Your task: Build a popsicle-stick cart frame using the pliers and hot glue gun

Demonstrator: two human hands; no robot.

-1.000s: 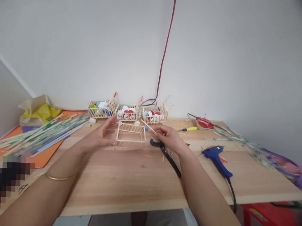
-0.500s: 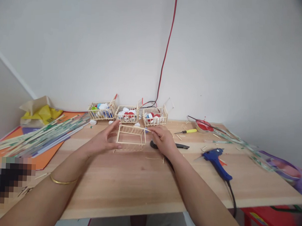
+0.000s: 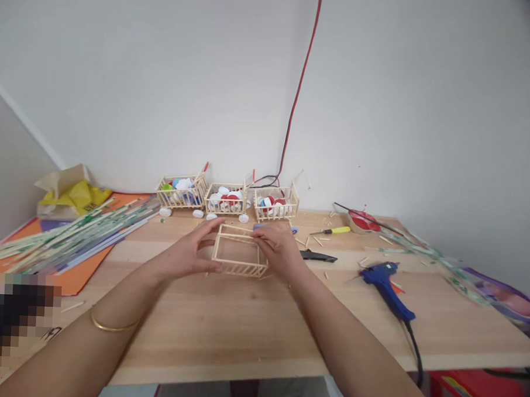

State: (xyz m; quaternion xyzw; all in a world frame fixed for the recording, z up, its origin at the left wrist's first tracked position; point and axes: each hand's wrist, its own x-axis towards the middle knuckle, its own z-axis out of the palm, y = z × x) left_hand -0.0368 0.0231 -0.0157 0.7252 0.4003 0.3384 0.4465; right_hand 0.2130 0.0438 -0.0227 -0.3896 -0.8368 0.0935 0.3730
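A small open box frame of thin wooden sticks (image 3: 242,270) is held a little in front of me, tilted, with slats along its near side. Its left end sits between the thumb and fingers of my left hand (image 3: 187,253). My right hand (image 3: 282,252) is at the far right corner, thumb and forefinger pinched on a thin wooden stick (image 3: 237,236) that lies across the frame's top. Partly hidden behind that hand are blue-handled scissors (image 3: 294,229). A black-handled knife or cutter (image 3: 318,256) lies just right of it.
Three stick carts (image 3: 181,200) filled with bottle caps line the wall. Many sticks (image 3: 88,232) lie on orange card at left. On the right are a blue glue gun (image 3: 388,291) with its cord, a yellow-handled tool (image 3: 337,230) and a red-lined bowl (image 3: 364,221). Stick scraps are scattered about.
The box frame has come slightly nearer and to the right, and its tilt has changed. My right hand has shifted the pinched stick inward over the frame's top.
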